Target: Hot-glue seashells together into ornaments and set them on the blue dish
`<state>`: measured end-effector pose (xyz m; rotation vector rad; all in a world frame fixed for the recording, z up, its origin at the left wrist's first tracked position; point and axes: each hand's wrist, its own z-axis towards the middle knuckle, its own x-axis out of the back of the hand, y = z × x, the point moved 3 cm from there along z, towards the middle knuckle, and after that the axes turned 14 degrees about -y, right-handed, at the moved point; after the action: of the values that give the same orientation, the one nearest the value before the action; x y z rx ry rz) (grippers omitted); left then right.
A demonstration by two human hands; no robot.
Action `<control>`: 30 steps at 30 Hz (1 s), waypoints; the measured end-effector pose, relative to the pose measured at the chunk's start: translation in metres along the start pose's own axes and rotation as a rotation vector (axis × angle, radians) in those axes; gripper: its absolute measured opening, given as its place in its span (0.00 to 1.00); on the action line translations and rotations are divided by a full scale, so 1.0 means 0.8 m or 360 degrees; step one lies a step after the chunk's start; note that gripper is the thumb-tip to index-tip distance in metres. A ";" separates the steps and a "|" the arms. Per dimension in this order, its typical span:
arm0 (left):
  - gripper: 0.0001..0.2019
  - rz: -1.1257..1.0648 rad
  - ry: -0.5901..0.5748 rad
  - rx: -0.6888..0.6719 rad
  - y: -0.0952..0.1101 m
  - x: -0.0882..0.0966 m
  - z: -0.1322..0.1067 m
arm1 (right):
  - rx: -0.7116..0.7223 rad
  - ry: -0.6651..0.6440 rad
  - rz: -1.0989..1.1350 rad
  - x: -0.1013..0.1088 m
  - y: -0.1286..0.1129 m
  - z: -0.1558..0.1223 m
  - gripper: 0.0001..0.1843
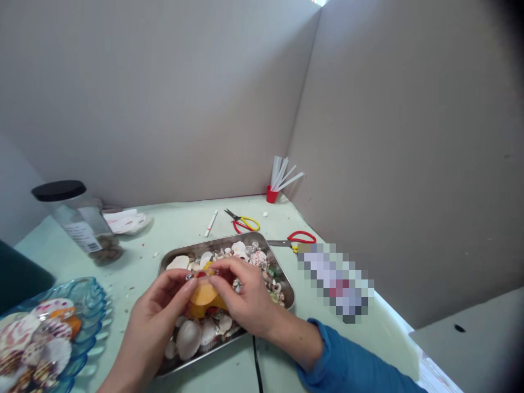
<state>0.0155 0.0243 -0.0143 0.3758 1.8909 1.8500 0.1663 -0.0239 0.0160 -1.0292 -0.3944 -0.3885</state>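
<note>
Both my hands meet over a metal tray (286, 286) heaped with seashells. My left hand (158, 311) and my right hand (245, 295) each pinch an orange scallop shell (203, 297) between thumb and fingers, holding it just above the shells in the tray. A small red piece shows at the top edge of the shell, between my fingertips. My right arm wears a blue sleeve (347, 365). White and pink shells (192, 335) lie under my hands at the tray's near end.
A blue glass dish (92, 305) with patterned scallop shells sits at the left. A black-lidded jar (79, 221) stands behind it. Yellow scissors (245, 222), red scissors (301, 238), a white tube (211, 222) and a red cup of sticks (273, 191) lie behind the tray. Cardboard walls enclose the table.
</note>
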 end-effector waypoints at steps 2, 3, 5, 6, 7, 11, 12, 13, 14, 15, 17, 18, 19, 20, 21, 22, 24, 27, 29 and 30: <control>0.11 0.0011 -0.0050 0.0012 0.002 -0.001 0.000 | -0.0010 0.0031 0.0002 -0.001 0.002 -0.001 0.07; 0.11 0.0011 -0.0077 0.0029 0.002 -0.002 0.000 | -0.0015 0.0039 0.0012 -0.001 0.003 -0.001 0.07; 0.14 0.0006 -0.0125 0.0083 0.004 -0.006 0.002 | -0.0029 0.0041 0.0034 -0.001 0.004 -0.001 0.07; 0.16 0.0000 -0.0145 0.0119 0.005 -0.007 0.002 | -0.0036 0.0031 0.0037 -0.002 0.004 -0.001 0.07; 0.17 -0.0003 -0.0158 0.0139 0.006 -0.009 0.002 | -0.0043 0.0022 0.0039 -0.002 0.003 -0.001 0.06; 0.13 -0.0033 -0.0118 0.0112 0.008 -0.012 0.001 | -0.0070 0.0026 0.0049 -0.002 0.001 0.000 0.07; 0.12 -0.0030 -0.0135 0.0063 0.009 -0.012 0.002 | -0.0069 0.0039 0.0050 -0.001 0.002 -0.001 0.06; 0.12 -0.0013 -0.0143 0.0038 0.009 -0.012 0.002 | -0.0056 0.0050 0.0056 -0.001 0.002 -0.001 0.05; 0.11 -0.0002 -0.0161 0.0028 0.009 -0.012 0.002 | -0.0063 0.0022 0.0073 -0.002 0.003 0.000 0.05; 0.11 0.0007 -0.0173 0.0022 0.009 -0.012 0.002 | -0.0074 0.0027 0.0071 -0.002 0.004 -0.001 0.05; 0.11 0.0015 -0.0180 0.0006 0.011 -0.013 0.001 | -0.0098 0.0016 0.0062 -0.003 0.006 -0.001 0.05; 0.11 0.0013 -0.0183 -0.0002 0.012 -0.014 0.001 | -0.0113 0.0010 0.0051 -0.003 0.007 -0.001 0.05; 0.11 0.0008 -0.0192 -0.0005 0.013 -0.015 0.001 | -0.0126 -0.0005 0.0038 -0.004 0.007 -0.001 0.05; 0.11 0.0000 -0.0210 0.0006 0.014 -0.016 0.000 | -0.0135 -0.0022 0.0023 -0.004 0.007 -0.001 0.05; 0.12 -0.0011 -0.0234 0.0030 0.014 -0.017 0.000 | -0.0139 -0.0043 0.0006 -0.004 0.007 -0.001 0.06; 0.13 -0.0020 -0.0262 0.0063 0.013 -0.018 -0.001 | -0.0141 -0.0062 -0.0009 -0.005 0.006 -0.001 0.07; 0.14 -0.0025 -0.0322 0.0116 0.012 -0.020 -0.002 | -0.0141 -0.0094 -0.0028 -0.005 0.005 -0.001 0.09; 0.14 0.0001 -0.0369 0.0097 0.010 -0.019 -0.002 | -0.0157 -0.0130 -0.0028 -0.006 0.004 -0.001 0.10; 0.13 0.0004 -0.0364 0.0066 0.010 -0.018 -0.001 | -0.0163 -0.0172 -0.0016 -0.008 0.003 -0.001 0.10; 0.13 -0.0002 -0.0355 0.0062 0.010 -0.018 -0.001 | -0.0161 -0.0194 -0.0012 -0.008 0.003 -0.002 0.10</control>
<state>0.0262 0.0168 -0.0042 0.5690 1.7763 1.6953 0.1618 -0.0232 0.0106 -1.1540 -0.4916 -0.3562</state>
